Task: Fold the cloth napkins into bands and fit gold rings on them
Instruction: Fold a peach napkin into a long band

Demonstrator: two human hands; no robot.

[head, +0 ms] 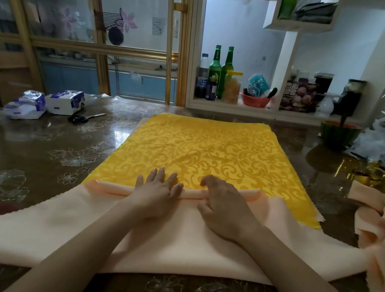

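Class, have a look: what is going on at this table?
A person is folding a peach napkin that lies over a yellow patterned cloth on the table. Its far edge is turned into a narrow fold. The left hand presses flat on the fold; the right hand pinches it with curled fingers. More peach cloth lies bunched at the right.
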